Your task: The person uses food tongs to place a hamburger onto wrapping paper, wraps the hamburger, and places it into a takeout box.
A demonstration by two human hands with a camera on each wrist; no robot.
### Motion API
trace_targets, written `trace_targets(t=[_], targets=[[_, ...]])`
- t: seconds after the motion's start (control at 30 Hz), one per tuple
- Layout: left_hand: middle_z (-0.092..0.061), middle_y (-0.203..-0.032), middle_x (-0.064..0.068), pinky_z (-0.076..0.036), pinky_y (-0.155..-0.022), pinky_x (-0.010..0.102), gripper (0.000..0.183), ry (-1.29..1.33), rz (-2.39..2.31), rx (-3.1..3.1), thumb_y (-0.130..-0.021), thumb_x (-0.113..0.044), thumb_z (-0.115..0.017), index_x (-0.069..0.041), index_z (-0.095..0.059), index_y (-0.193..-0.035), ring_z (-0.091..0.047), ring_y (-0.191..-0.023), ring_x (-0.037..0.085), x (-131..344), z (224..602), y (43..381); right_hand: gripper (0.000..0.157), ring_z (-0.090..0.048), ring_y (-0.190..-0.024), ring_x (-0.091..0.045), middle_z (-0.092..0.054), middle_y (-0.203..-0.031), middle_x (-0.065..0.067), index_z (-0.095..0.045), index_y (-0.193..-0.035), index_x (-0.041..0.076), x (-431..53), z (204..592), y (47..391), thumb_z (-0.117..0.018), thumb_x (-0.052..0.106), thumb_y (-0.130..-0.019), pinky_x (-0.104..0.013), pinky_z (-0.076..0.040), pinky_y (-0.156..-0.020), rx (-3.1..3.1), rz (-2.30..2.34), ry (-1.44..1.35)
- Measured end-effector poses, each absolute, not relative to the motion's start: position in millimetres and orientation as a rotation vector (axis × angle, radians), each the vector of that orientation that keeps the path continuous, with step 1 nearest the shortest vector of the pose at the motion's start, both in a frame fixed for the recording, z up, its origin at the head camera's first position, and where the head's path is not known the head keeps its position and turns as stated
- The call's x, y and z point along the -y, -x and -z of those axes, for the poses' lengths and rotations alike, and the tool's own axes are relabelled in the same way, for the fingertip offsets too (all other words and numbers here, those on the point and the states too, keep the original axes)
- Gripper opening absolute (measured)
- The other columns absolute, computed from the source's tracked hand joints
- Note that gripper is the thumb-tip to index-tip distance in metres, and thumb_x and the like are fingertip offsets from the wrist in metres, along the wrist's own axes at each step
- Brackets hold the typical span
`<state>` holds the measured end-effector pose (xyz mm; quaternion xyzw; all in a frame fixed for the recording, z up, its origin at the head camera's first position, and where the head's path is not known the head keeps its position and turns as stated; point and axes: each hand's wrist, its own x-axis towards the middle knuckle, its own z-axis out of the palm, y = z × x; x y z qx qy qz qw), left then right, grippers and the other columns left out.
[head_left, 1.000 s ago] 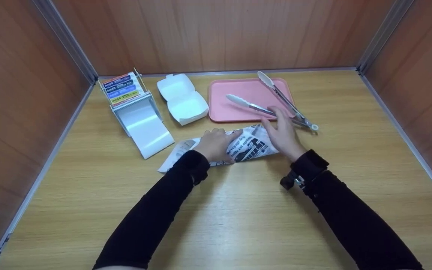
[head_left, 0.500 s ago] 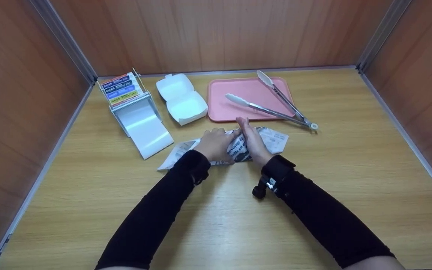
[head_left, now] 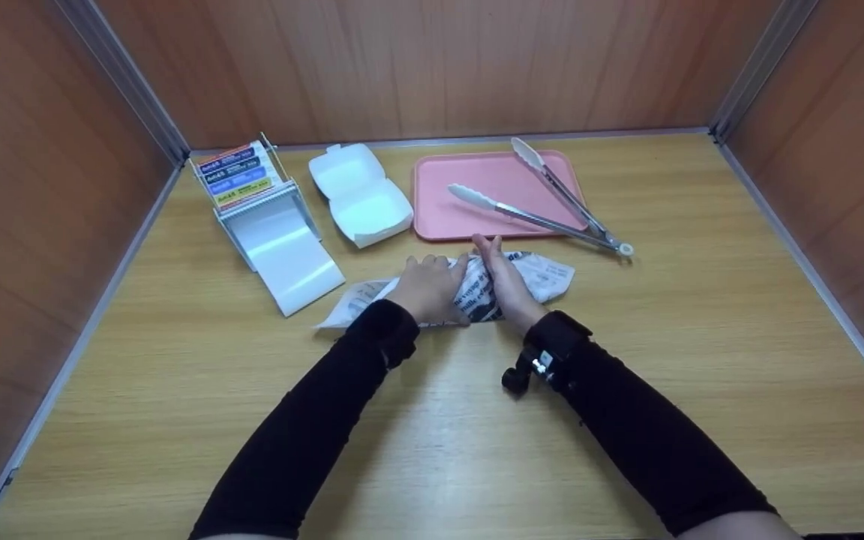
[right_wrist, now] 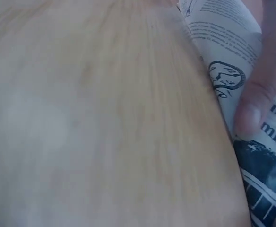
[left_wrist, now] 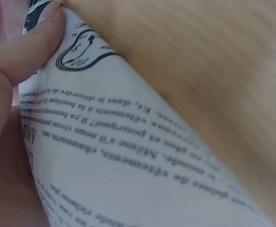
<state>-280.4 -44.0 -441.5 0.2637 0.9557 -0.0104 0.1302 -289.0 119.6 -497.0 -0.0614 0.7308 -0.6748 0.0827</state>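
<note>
A long bundle of newspaper-print wrapping paper (head_left: 477,298) lies on the table in front of me, its flattened ends sticking out left and right. What is inside is hidden. My left hand (head_left: 428,291) grips its middle, thumb on the near side and fingers over the far side. In the left wrist view the paper (left_wrist: 128,151) slants to a pointed end beside a thumb (left_wrist: 34,45). Just right of the left hand, my right hand (head_left: 508,289) presses its edge against the paper, fingers straight and pointing away. In the right wrist view a thumb (right_wrist: 251,116) lies on the printed paper (right_wrist: 223,47).
Behind the bundle is a pink tray (head_left: 436,214), with spread metal tongs (head_left: 552,223) lying across it and over its right edge. An open white clamshell box (head_left: 372,210) stands left of the tray. Farther left is a sticker roll dispenser (head_left: 282,247). Wooden panels (head_left: 432,67) enclose the table.
My right hand has moved left from the bundle's right end to beside the left hand, and its right end now lies flatter. The left hand keeps its hold.
</note>
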Motion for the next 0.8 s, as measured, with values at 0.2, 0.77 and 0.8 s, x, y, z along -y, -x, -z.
trace_targets(t=[0.2,0.77,0.8], targets=[[-0.047,-0.159,0.027,-0.032,-0.121,0.064,0.114,-0.729,0.012,-2.786,-0.089,-0.059,-0.081,-0.007,-0.021,-0.17,-0.045,-0.146,0.042,45,443,281,0.07,-0.022,-0.162,-0.032,-0.028,-0.173,-0.019,-0.026,-0.168,0.002,-143,495,296,-0.008,0.047,-0.116,-0.044,-0.011,-0.133,-2.365,1.93,0.156],[-0.05,-0.156,0.026,-0.038,-0.116,0.059,0.109,-0.745,-0.035,-2.795,-0.09,-0.055,-0.082,-0.006,-0.026,-0.169,-0.048,-0.142,0.04,46,446,279,0.088,-0.04,-0.137,-0.054,-0.033,-0.156,-0.037,-0.052,-0.145,-0.011,-225,468,287,-0.08,0.053,-0.092,-0.066,-0.037,-0.114,-3.024,0.555,-0.162],[-0.05,-0.156,0.026,-0.038,-0.116,0.058,0.109,-0.745,-0.039,-2.793,-0.09,-0.055,-0.082,-0.006,-0.026,-0.169,-0.048,-0.142,0.04,46,446,278,0.083,-0.042,-0.135,-0.054,-0.034,-0.155,-0.037,-0.057,-0.137,-0.011,-227,468,287,-0.081,0.054,-0.091,-0.065,-0.038,-0.113,-3.005,0.579,-0.169]])
